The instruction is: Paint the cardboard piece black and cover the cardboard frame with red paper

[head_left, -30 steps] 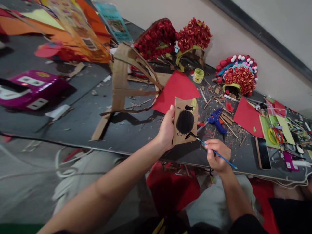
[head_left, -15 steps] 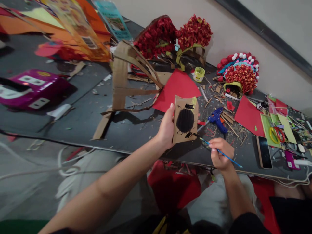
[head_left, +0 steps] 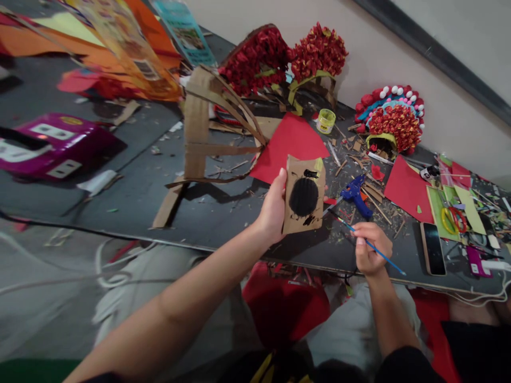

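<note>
My left hand (head_left: 273,211) is closed round the left side of a small cardboard piece (head_left: 297,223), held up over the table's front edge. The cardboard bears a large black painted circle, with black strokes above and below it. Between the fingers of my right hand (head_left: 372,249) is a thin blue paintbrush (head_left: 381,254). Its dark tip points at the cardboard's lower right corner, a little apart from it. Behind the brush lies a blue glue gun (head_left: 356,197), and red paper (head_left: 293,146) lies behind the cardboard.
A cardboard frame (head_left: 196,127) stands left of centre, near a purple case (head_left: 59,143). Red flowered headpieces (head_left: 319,53) stand at the back beside an open yellow jar (head_left: 326,122). To the right are a phone (head_left: 433,249), scissors (head_left: 449,221) and paper scraps.
My right hand has moved slightly right with the brush, whose tip has shifted away from the cardboard's lower strokes. My left hand and the cardboard have barely moved.
</note>
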The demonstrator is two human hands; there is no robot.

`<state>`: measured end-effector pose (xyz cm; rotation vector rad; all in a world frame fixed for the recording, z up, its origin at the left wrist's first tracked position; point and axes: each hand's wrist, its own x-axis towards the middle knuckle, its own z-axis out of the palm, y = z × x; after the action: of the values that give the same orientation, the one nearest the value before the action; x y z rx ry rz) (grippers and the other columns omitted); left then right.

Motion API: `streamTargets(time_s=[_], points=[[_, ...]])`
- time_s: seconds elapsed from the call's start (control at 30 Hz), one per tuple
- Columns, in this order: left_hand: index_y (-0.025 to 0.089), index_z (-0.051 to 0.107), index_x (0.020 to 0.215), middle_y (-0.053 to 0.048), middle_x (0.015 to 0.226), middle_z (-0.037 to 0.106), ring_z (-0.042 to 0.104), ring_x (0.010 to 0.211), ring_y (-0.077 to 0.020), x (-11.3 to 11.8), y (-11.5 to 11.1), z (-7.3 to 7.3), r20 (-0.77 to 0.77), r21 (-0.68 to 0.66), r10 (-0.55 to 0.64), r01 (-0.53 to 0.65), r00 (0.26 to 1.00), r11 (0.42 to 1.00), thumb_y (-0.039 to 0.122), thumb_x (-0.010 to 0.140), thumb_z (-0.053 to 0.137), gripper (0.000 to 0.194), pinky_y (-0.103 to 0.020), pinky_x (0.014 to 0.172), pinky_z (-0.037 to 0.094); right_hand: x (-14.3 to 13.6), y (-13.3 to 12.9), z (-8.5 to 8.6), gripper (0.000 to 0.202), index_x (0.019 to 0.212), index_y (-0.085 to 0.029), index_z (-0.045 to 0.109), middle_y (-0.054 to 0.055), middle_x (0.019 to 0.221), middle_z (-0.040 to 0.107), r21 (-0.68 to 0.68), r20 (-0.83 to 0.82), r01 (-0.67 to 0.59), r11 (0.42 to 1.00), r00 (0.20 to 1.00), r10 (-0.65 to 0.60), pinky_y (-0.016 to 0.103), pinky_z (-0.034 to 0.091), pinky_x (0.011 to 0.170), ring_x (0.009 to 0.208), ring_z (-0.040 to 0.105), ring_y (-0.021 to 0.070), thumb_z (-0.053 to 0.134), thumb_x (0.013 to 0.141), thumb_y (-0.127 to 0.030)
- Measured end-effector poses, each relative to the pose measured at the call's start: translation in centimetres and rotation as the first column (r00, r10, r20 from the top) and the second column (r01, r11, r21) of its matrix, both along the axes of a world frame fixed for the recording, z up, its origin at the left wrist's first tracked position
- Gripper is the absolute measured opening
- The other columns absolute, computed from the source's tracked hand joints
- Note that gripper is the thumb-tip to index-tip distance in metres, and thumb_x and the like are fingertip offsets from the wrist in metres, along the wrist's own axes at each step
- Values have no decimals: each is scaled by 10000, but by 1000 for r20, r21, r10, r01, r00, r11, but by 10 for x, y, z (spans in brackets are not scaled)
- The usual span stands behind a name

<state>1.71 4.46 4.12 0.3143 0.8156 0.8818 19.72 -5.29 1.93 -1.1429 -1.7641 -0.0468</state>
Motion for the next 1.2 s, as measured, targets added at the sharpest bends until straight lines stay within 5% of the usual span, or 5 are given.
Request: streamTargets(time_s=[0.3, 0.5, 0.97, 1.2], points=[[134, 654, 1218, -108, 974, 762, 709, 951, -285, 1, -2, -3, -43, 29, -22, 23, 999, 999, 589, 933, 253, 670, -387, 854, 559, -15, 0, 3, 153, 871, -228, 604, 30, 820, 729, -138, -25, -183, 973, 983, 182, 267, 590, 662, 744, 708, 147, 505, 825, -122], [111, 630, 1258, -137, 1063, 746, 691, 1027, -309, 2, -3, -2, -63, 61, -36, 40, 997, 997, 607, 923, 253, 708, -424, 920, 541, -8, 0, 1, 160, 860, -226, 605, 29, 792, 710, -124, -64, -107, 987, 993, 100, 276, 589, 650, 727, 699, 153, 511, 817, -104], [87, 603, 1289, -153, 1184, 708, 630, 1171, -325, 3, -7, -2, -57, 96, -42, 47, 997, 994, 603, 921, 280, 711, -435, 1016, 493, -9, 0, 6, 163, 878, -227, 603, 34, 820, 734, -157, -3, -181, 971, 983, 183, 257, 599, 660, 742, 717, 147, 507, 815, -111], [140, 639, 1232, -133, 1066, 746, 647, 1133, -343, 1, -6, -3, -58, 90, -32, 37, 998, 995, 610, 911, 278, 675, -450, 954, 530, -9, 0, 9, 177, 872, -224, 606, 29, 785, 733, -88, 79, -92, 992, 992, 99, 262, 602, 651, 731, 722, 154, 510, 800, -95]])
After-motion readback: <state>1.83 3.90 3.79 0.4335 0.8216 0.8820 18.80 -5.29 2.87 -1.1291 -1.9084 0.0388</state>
